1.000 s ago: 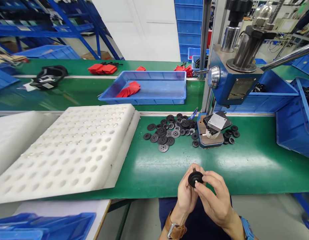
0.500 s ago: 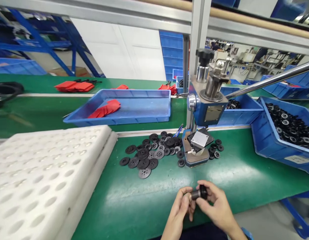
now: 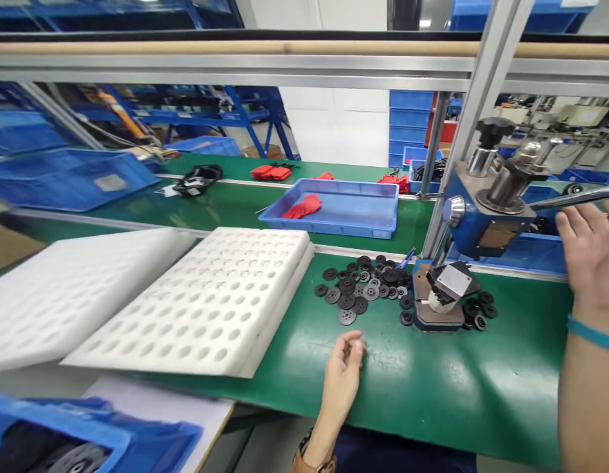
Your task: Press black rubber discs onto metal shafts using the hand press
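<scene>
My left hand [image 3: 342, 376] rests edge-on at the front of the green mat [image 3: 432, 387], fingers curled around a small black part that shows only as a dark sliver between them. My right hand [image 3: 587, 253] is raised at the right edge with the palm open and empty, just below the steel lever [image 3: 577, 197] of the blue hand press [image 3: 481, 220]. A heap of black round discs [image 3: 363, 286] lies left of the press base [image 3: 432, 309]. A few more discs [image 3: 479, 312] sit to its right.
Two white foam trays with round pockets [image 3: 205, 295] cover the left of the bench. A blue tray holding red pieces [image 3: 343, 210] stands on the belt behind. Blue bins sit at the far left [image 3: 62, 177] and the bottom left [image 3: 87, 437].
My hands have come apart: the right one let go of the black part and rose to the right toward the press lever, while the left stayed low. The view swung left and upward.
</scene>
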Tool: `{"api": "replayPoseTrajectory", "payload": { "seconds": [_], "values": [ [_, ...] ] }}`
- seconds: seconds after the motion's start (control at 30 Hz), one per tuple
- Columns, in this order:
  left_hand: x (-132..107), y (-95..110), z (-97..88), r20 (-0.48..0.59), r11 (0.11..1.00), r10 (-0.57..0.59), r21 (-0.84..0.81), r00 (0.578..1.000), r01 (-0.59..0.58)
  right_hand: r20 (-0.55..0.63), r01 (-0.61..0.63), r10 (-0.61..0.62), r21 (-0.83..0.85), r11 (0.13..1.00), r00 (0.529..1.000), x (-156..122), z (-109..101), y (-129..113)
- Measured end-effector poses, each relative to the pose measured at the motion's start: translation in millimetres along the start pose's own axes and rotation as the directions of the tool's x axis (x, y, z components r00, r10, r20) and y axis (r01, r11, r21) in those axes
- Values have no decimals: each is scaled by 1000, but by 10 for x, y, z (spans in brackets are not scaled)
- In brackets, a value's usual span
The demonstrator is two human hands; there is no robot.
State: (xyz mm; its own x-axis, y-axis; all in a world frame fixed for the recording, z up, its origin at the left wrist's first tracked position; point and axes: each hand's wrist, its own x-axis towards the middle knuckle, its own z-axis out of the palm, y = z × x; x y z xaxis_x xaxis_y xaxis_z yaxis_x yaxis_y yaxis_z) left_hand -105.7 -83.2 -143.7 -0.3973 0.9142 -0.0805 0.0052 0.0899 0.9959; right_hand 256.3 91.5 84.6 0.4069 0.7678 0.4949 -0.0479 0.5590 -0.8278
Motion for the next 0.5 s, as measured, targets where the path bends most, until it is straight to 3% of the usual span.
{"api": "replayPoseTrajectory", "payload": {
  "seconds": [0.03,0.1,0.17,0.23,0.33,0.5],
  "values": [
    [76,-38,-42,-60,996,48,75,997,-44,-63,53,-49,56,997,997,-217,53,19],
    [258,-101,-117,-126,964,165,232,978,-133,-181,277,-276,-21,961,944,-731,168,117],
    [466,-131,-163,-118,886,300,401,947,-231,-203,337,-342,-55,940,918,-1243,271,279],
    [675,-127,-170,-68,775,412,551,909,-310,-120,268,-288,-154,951,950,-1675,324,471],
    [929,-89,-119,-14,707,454,615,891,-350,46,98,-89,-292,951,995,-2140,298,743],
    [1088,-53,-15,126,692,446,580,886,-430,230,7,102,-428,904,968,-2573,212,981]
  ]
}}
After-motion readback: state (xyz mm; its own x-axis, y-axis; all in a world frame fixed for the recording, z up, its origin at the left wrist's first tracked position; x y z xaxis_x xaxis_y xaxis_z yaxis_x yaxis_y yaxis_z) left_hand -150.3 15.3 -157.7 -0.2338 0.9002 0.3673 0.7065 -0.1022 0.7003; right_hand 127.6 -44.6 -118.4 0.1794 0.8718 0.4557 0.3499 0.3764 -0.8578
